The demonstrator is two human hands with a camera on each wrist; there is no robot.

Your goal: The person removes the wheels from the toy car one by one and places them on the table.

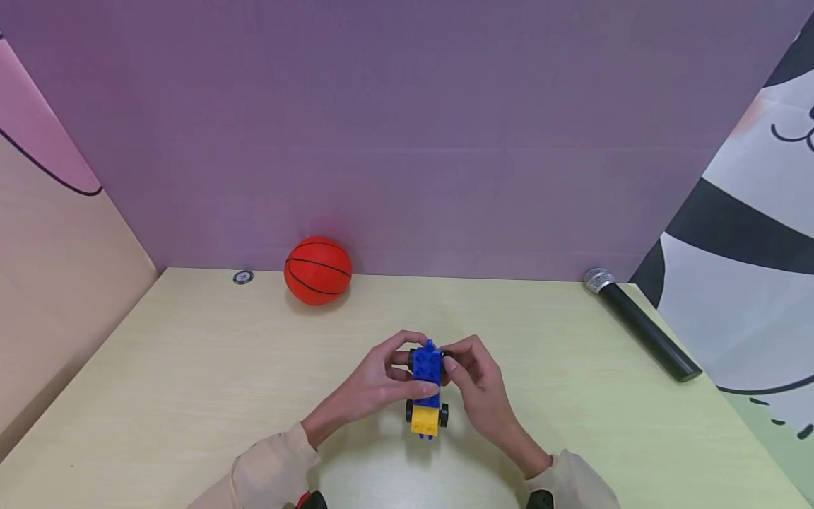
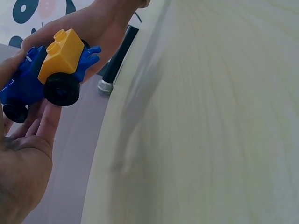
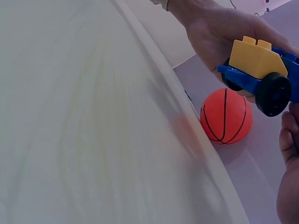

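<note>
Pinching a blue and yellow toy car (image 1: 427, 392) between both hands, you hold it above the middle of the tabletop (image 1: 191, 367). Your left hand (image 1: 375, 382) curls round its left side, your right hand (image 1: 477, 385) round the right. No writing is readable. A basketball (image 1: 317, 270) and a microphone (image 1: 642, 324) lie well apart near the far edge.

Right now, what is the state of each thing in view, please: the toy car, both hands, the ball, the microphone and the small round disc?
Toy car: lifted off the table, blue with a yellow brick on it, gripped from both sides.
Left hand: fingers curled round the car.
Right hand: fingers curled round the car.
Basketball: resting on the table by the back wall, untouched.
Microphone: lying flat on the table.
Small disc: lying flat on the table.
</note>
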